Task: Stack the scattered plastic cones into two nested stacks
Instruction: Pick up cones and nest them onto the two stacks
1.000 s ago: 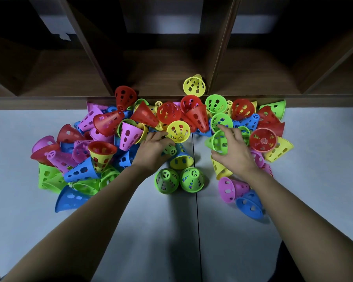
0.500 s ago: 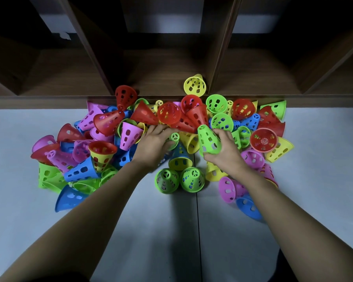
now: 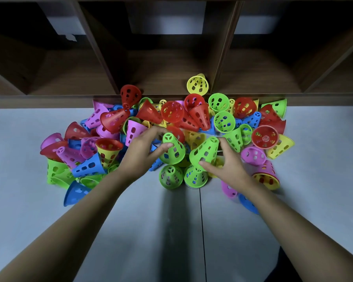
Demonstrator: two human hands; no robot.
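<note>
A heap of perforated plastic cones in red, green, yellow, blue and pink (image 3: 114, 119) lies scattered across the pale table (image 3: 143, 231). My left hand (image 3: 140, 154) grips a green cone (image 3: 172, 150), tip up, just above an upright green cone (image 3: 170, 177) on the table. My right hand (image 3: 227, 164) holds another green cone (image 3: 205, 150), tilted with its tip up and to the right, above a second upright green cone (image 3: 196, 177). The two upright cones stand side by side at the heap's near edge.
A dark wooden shelf unit (image 3: 171, 64) with open compartments runs along the table's far edge; a yellow cone (image 3: 197, 84) sits on its ledge. A seam (image 3: 202, 231) divides the table between my forearms. Blue and pink cones (image 3: 247, 202) lie under my right wrist.
My left hand has lifted a green cone out of the heap. My right hand has carried its green cone down and towards me. Both cones now hover over the two upright green cones.
</note>
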